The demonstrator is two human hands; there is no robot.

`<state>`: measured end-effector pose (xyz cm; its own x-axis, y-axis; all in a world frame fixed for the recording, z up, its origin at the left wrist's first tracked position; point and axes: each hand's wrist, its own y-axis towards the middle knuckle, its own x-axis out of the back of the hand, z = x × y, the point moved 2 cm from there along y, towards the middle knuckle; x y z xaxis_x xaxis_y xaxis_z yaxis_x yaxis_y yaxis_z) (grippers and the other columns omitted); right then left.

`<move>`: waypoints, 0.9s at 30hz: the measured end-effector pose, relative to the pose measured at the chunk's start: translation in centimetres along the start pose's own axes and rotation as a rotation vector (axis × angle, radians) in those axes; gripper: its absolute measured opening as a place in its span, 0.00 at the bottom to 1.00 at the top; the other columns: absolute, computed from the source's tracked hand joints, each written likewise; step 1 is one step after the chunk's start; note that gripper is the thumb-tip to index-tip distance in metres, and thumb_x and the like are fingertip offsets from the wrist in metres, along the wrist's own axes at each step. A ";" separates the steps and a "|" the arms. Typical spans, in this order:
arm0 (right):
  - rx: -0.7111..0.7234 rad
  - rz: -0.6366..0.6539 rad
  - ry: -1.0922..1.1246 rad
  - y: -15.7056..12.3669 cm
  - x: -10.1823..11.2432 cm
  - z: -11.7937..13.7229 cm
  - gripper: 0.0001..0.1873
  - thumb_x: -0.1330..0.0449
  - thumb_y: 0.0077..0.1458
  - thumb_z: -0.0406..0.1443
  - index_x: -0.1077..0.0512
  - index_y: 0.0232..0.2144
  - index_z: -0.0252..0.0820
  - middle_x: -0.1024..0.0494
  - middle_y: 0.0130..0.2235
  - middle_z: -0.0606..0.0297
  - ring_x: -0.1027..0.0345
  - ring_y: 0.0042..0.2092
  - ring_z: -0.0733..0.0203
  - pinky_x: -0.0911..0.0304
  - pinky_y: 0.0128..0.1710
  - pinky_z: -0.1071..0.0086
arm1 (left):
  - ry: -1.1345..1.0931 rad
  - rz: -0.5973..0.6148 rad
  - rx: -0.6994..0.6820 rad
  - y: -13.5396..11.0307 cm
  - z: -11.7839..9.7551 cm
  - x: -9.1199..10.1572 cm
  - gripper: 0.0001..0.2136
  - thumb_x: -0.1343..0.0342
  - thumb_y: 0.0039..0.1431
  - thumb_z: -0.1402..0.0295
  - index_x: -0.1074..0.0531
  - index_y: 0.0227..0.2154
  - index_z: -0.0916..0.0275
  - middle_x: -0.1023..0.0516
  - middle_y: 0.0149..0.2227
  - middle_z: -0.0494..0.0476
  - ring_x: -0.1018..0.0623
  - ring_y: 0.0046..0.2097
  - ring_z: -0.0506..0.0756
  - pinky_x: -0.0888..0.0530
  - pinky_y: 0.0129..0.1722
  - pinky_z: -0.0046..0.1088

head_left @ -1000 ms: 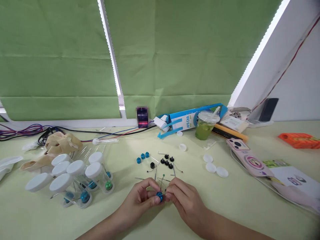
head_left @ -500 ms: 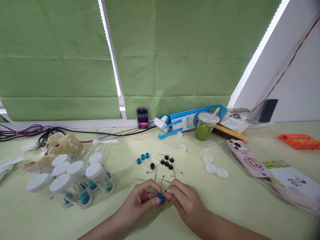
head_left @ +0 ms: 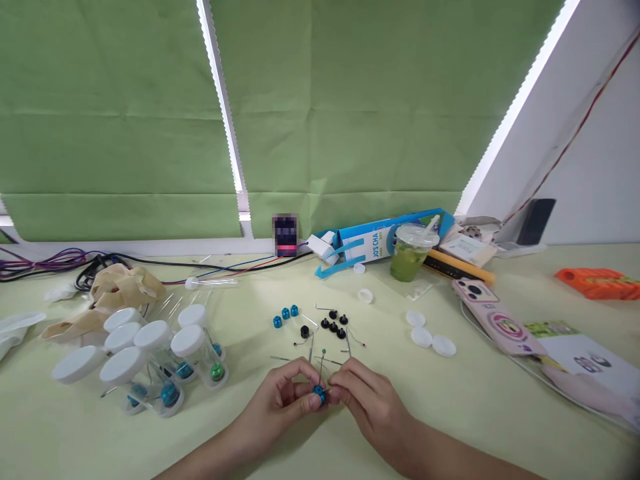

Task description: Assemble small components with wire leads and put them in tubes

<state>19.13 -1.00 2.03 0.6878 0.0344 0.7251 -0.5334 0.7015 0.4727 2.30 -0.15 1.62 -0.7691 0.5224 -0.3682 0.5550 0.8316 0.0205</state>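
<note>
My left hand [head_left: 283,397] pinches a small blue round part [head_left: 319,393] just above the pale green table [head_left: 465,407]. My right hand [head_left: 367,393] meets it from the right, fingers pinched at the same blue part, where a thin metal pin with a green head [head_left: 323,363] stands up. Just behind my hands lie loose metal pins [head_left: 313,340], three blue round parts [head_left: 285,315] and several small black parts [head_left: 334,324].
Clear vials with white caps [head_left: 150,357] lie at the left, some holding blue or green parts. Loose white caps [head_left: 430,337] lie at the right. A green drink cup [head_left: 411,251], a blue carton [head_left: 373,243], a phone [head_left: 495,313], papers [head_left: 585,357] and cables [head_left: 65,261] ring the table's back.
The green-headed pin has tilted slightly left between my fingers. Both hands stay in the same spot on the blue part.
</note>
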 end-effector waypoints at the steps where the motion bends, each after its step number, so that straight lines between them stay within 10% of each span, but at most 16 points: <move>1: -0.005 0.002 0.007 0.0 0.0 0.0 0.11 0.57 0.60 0.29 0.35 0.33 0.40 0.35 0.30 0.63 0.40 0.31 0.65 0.40 0.30 0.72 | 0.000 0.001 0.003 0.0 0.0 0.0 0.04 0.44 0.52 0.72 0.31 0.31 0.65 0.26 0.31 0.56 0.27 0.38 0.53 0.34 0.40 0.30; 27: 0.016 -0.029 0.007 0.3 0.1 0.3 0.10 0.58 0.60 0.29 0.38 0.31 0.40 0.35 0.30 0.63 0.41 0.31 0.64 0.41 0.31 0.71 | -0.032 -0.003 0.012 0.0 0.2 0.2 0.05 0.43 0.51 0.71 0.31 0.31 0.64 0.25 0.31 0.56 0.26 0.38 0.54 0.34 0.42 0.33</move>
<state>18.93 -1.01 2.42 0.7066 0.0189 0.7074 -0.5206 0.6910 0.5015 2.27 -0.10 1.34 -0.7605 0.5136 -0.3974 0.5568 0.8306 0.0078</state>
